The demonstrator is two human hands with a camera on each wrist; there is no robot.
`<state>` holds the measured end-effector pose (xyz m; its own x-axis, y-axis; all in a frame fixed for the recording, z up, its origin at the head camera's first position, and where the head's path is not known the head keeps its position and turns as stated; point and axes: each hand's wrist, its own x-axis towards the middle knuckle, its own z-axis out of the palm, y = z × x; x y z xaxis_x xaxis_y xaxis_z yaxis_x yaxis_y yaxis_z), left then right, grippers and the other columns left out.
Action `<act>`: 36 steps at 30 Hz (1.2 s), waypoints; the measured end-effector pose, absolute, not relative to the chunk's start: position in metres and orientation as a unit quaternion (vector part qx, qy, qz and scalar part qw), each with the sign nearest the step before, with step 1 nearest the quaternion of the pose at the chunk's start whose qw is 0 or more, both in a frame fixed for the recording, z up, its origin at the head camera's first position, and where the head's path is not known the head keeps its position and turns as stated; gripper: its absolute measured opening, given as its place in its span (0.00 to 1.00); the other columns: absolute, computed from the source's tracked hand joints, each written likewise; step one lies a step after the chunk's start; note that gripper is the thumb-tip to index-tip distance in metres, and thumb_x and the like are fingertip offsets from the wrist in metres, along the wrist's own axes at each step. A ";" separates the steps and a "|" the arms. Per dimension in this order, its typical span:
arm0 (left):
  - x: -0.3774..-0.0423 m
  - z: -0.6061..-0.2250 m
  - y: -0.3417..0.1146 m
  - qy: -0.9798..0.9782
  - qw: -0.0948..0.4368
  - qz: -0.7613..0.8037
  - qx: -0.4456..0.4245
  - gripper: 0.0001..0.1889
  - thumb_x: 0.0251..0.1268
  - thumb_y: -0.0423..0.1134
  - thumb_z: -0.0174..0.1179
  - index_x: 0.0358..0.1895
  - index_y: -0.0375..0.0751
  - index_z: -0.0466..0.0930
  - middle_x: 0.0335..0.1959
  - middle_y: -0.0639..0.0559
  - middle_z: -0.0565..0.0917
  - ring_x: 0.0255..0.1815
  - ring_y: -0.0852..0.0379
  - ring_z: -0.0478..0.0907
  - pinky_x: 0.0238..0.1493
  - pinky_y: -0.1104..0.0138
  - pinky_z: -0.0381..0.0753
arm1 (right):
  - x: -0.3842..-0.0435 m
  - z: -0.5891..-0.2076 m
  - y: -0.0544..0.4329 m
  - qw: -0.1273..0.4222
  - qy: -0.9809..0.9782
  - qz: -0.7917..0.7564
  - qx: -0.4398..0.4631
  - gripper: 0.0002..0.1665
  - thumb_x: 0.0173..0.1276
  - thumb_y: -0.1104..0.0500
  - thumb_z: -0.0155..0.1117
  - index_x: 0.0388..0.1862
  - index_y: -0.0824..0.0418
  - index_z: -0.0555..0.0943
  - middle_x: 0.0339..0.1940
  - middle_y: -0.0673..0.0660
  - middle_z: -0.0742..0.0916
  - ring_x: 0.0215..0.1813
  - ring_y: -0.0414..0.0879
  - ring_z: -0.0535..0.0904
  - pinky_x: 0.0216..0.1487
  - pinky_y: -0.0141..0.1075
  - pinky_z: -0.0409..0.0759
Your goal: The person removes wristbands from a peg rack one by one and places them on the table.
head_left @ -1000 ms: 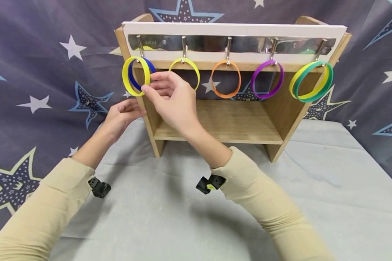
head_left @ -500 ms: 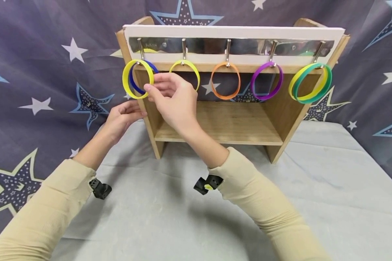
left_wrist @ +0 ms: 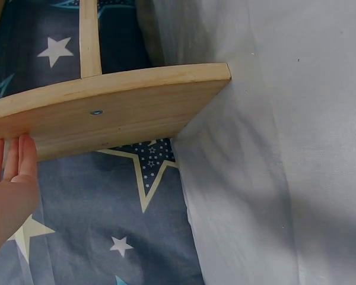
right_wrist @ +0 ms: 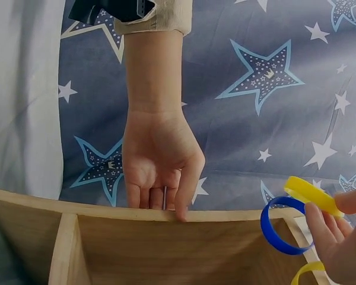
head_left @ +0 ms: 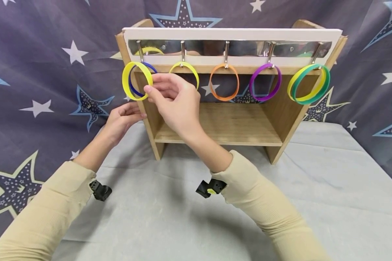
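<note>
My right hand (head_left: 179, 103) pinches the right side of a yellow silicone wristband (head_left: 125, 81) between thumb and fingers. The band is at the leftmost hook (head_left: 139, 50), its top overlapping the hook's end in the head view. Just behind it a blue wristband (right_wrist: 273, 237) hangs on that hook. Lower down, my left hand (head_left: 121, 121) rests against the left side panel (left_wrist: 136, 116) of a wooden shelf. Its fingers lie straight along the outer face in the left wrist view, and the thumb side meets the front edge.
Along the metal hook strip (head_left: 205, 49) hang another yellow wristband (head_left: 194, 72), an orange one (head_left: 223, 98), a purple one (head_left: 253, 85), and a green one (head_left: 326, 85) with a yellow one behind it. The shelf board (head_left: 235, 123) lies below. A star-print curtain (head_left: 52, 79) stands behind.
The yellow wristband has turned slightly and shifted a little right with my right hand, and its reflection in the strip has grown. My left hand stays at the panel. The head view has tilted slightly.
</note>
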<state>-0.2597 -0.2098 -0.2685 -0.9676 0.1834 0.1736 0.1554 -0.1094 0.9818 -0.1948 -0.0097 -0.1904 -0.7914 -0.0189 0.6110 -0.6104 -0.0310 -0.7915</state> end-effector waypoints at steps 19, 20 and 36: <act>-0.259 -0.270 -0.210 0.667 0.003 0.734 0.125 0.11 0.62 0.25 0.59 0.37 0.49 0.81 0.35 0.61 0.85 0.41 0.67 0.82 0.48 0.79 0.80 | -0.196 -0.204 -0.004 0.181 -0.671 0.681 0.232 0.13 0.61 0.67 0.68 0.44 0.70 0.83 0.36 0.67 0.89 0.33 0.51 0.87 0.37 0.33 0.87; -0.259 -0.270 -0.210 0.667 0.001 0.734 0.124 0.12 0.61 0.25 0.58 0.37 0.49 0.81 0.35 0.62 0.85 0.41 0.67 0.81 0.48 0.79 0.80 | -0.196 -0.205 -0.004 0.176 -0.671 0.682 0.231 0.13 0.61 0.67 0.68 0.44 0.71 0.82 0.37 0.67 0.89 0.33 0.53 0.87 0.38 0.34 0.87; -0.262 -0.272 -0.209 0.679 -0.005 0.726 0.110 0.10 0.60 0.29 0.62 0.40 0.49 0.81 0.33 0.62 0.86 0.39 0.66 0.82 0.48 0.79 0.78 | -0.200 -0.240 0.002 0.120 -0.686 0.689 0.202 0.13 0.62 0.66 0.67 0.46 0.72 0.82 0.36 0.68 0.88 0.33 0.54 0.87 0.37 0.34 0.88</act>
<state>-0.2617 -0.2092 -0.2719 -0.9758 0.1412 0.1666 0.1570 -0.0770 0.9846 -0.2003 0.0016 -0.2398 -0.8892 -0.1116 0.4438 -0.4433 -0.0304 -0.8959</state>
